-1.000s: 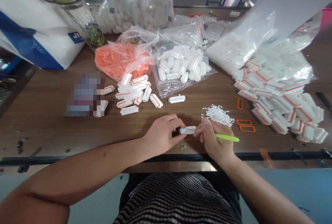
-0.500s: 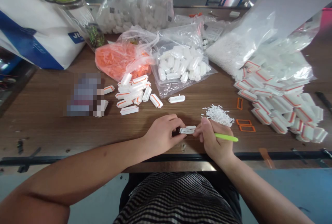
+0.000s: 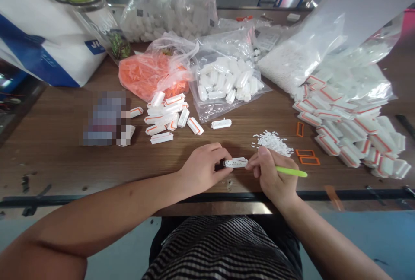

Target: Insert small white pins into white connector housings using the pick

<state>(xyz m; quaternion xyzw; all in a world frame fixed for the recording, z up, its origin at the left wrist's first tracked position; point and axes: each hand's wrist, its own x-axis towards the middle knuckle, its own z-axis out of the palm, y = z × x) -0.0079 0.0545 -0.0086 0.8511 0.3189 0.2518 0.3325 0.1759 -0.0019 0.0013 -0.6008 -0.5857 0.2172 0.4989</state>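
Note:
My left hand [image 3: 207, 165] pinches the left end of a white plastic connector housing [image 3: 236, 163], which has a row of small dark holes along its face. Closed around a slim tool with a lime-green handle [image 3: 292, 171], my right hand [image 3: 275, 172] is at the housing's right end. The tool's tip is too fine to make out clearly. Just beyond my right hand lies a heap of tiny white plastic pieces [image 3: 274, 142]. Several orange rectangular frames [image 3: 309, 160] lie to its right. One white housing [image 3: 221, 123] rests alone beyond my left hand.
White housings with orange trim form a small pile [image 3: 167, 113] at left and a large pile [image 3: 356, 128] at right. Behind stand bags of orange parts [image 3: 152, 72], white housings [image 3: 227, 79] and tiny white pieces [image 3: 288, 62]. A green-lidded bottle [image 3: 94, 16] is at back left.
My right hand has shifted slightly right with the green-handled tool, uncovering more of the housing's right end. My left hand and the housing stay in place.

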